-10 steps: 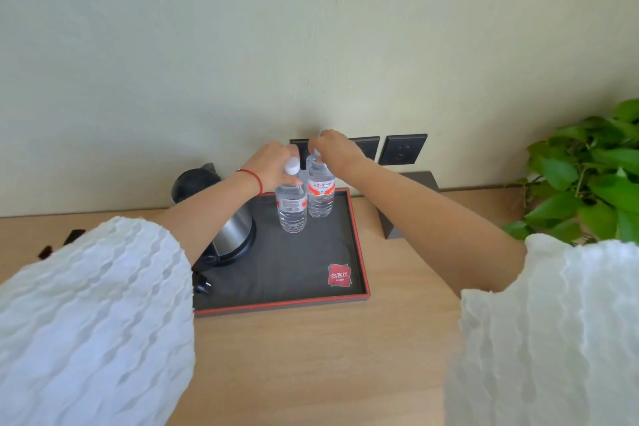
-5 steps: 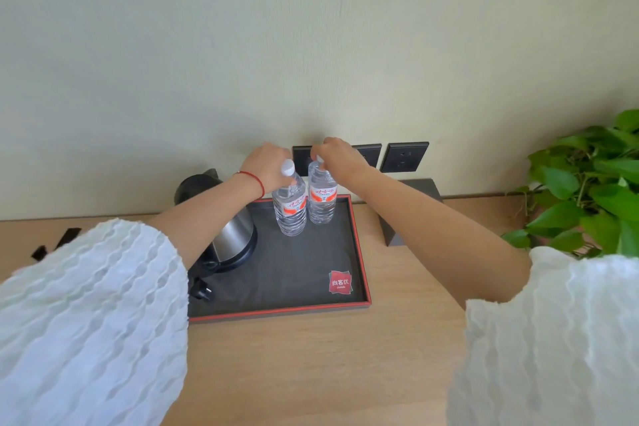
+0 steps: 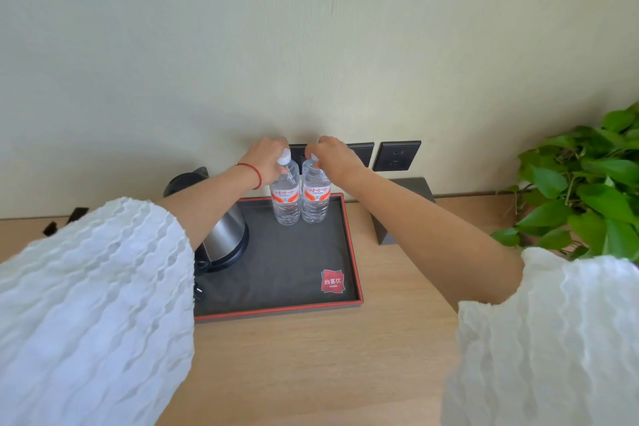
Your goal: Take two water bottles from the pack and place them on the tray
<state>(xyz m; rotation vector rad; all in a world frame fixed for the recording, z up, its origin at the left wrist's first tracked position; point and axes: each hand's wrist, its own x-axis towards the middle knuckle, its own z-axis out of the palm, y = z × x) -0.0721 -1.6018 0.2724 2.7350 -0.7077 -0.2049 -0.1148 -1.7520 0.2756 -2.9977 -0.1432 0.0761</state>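
Where the tray [image 3: 352, 252] meets the wall, we see two bottles [image 3: 285, 199] standing upright side by side on its dark mat, at the far edge, just touching or nearly so; we cannot tell which. The left hand [image 3: 264, 159] is at the neck of the left bottle, its fingers [image 3: 281, 169] curled around the top just under the white cap. The right hand [image 3: 332, 156] sits over the cap of the right bottle [image 3: 314, 199], fingers pinched closed on it, so the cap is mostly hidden. Both bottles carry red-and-white labels. A steel kettle [image 3: 224, 235] stands on the left part of the tray, partly behind the left forearm, which wears a red string at the wrist. A red logo patch [image 3: 332, 281] lies in the tray's near right corner. On the wooden surface [image 3: 328, 356] to the right stand a dark block [image 3: 408, 211] and a green plant [image 3: 584, 190]. Dark sockets [image 3: 396, 156] are set in the wall behind the hands.
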